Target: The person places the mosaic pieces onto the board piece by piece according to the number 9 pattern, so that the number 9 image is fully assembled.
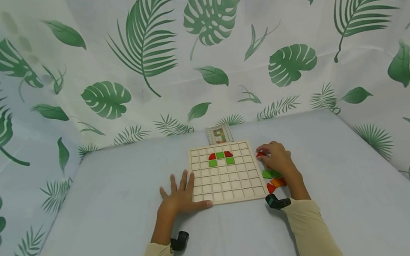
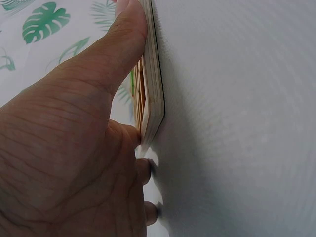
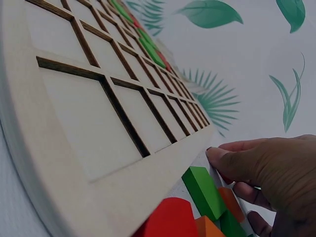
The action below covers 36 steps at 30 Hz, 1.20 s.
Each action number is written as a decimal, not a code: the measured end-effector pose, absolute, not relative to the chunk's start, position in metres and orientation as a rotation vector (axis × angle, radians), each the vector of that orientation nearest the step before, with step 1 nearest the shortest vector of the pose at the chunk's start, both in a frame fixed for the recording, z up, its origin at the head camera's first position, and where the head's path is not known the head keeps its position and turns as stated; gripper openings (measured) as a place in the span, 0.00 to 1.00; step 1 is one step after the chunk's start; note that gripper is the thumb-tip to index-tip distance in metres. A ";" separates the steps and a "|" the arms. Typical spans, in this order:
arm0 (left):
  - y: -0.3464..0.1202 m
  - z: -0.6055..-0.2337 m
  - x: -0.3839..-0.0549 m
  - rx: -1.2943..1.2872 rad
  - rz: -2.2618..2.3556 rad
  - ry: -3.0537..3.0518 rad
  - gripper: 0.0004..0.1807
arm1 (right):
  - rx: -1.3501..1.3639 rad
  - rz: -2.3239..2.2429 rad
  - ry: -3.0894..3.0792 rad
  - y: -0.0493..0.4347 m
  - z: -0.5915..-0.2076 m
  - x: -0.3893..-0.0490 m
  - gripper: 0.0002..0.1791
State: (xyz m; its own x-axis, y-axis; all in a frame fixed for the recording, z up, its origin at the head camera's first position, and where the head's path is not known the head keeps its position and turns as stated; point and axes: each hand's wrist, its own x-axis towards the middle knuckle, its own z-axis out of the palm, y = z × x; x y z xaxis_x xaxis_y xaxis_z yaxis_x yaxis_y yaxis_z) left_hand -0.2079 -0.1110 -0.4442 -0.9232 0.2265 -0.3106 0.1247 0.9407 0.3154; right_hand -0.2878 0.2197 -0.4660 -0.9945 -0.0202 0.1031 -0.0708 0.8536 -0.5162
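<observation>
A wooden grid board [image 1: 227,181] lies on the table, with red and green pieces set in its upper cells, among them a green square [image 1: 212,163]. My left hand [image 1: 178,198] rests at the board's lower left corner, fingers spread, the thumb along the front edge. Beyond the board's right edge, my right hand [image 1: 278,158] pinches a red piece [image 1: 260,154] between thumb and fingers; the hand covers part of it. Close below that hand lie loose pieces: a green block [image 3: 203,191], a red rounded block [image 3: 170,217] and an orange one [image 1: 276,183].
Behind the board a pattern card [image 1: 219,134] shows a grid with coloured shapes. A pale cloth covers the table [image 1: 120,191]. Leaf-printed fabric [image 1: 165,64] hangs at the back and on both sides.
</observation>
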 end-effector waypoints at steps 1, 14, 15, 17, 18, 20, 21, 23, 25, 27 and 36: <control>-0.110 -0.444 -0.208 0.255 0.414 2.750 0.62 | 0.071 0.819 -2.934 0.220 -0.466 -0.288 0.15; -0.108 -0.448 -0.208 0.249 0.404 2.736 0.62 | 0.004 0.900 -2.948 0.225 -0.465 -0.286 0.14; -0.108 -0.448 -0.208 0.248 0.403 2.735 0.62 | 0.003 0.906 -2.950 0.226 -0.465 -0.287 0.13; -0.108 -0.447 -0.208 0.253 0.414 2.742 0.62 | 0.001 0.927 -2.953 0.227 -0.465 -0.288 0.13; -0.108 -0.446 -0.208 0.253 0.412 2.744 0.62 | -0.002 0.940 -2.954 0.227 -0.464 -0.288 0.13; -0.108 -0.444 -0.207 0.256 0.417 2.752 0.61 | -0.005 0.966 -2.958 0.228 -0.464 -0.290 0.12; -0.108 -0.444 -0.207 0.256 0.411 2.754 0.61 | -0.010 0.981 -2.961 0.228 -0.464 -0.290 0.12; -0.108 -0.443 -0.206 0.257 0.405 2.757 0.61 | -0.015 0.994 -2.971 0.228 -0.463 -0.291 0.12; -0.108 -0.443 -0.206 0.260 0.402 2.759 0.61 | -0.015 0.989 -2.981 0.228 -0.463 -0.291 0.12; -0.109 -0.443 -0.207 0.261 0.398 2.757 0.61 | -0.005 0.970 -2.986 0.229 -0.463 -0.291 0.13; -0.109 -0.442 -0.207 0.271 0.415 2.765 0.61 | 0.046 0.952 -2.979 0.230 -0.462 -0.291 0.14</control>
State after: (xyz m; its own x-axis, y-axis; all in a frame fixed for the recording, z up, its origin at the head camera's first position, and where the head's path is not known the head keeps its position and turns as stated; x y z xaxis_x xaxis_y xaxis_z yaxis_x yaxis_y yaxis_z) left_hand -0.2071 -0.1092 -0.4416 -0.9272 0.2331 -0.2934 0.1367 0.9394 0.3144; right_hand -0.2908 0.2305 -0.4624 -0.9995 -0.0236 0.0219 -0.0319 0.8142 -0.5797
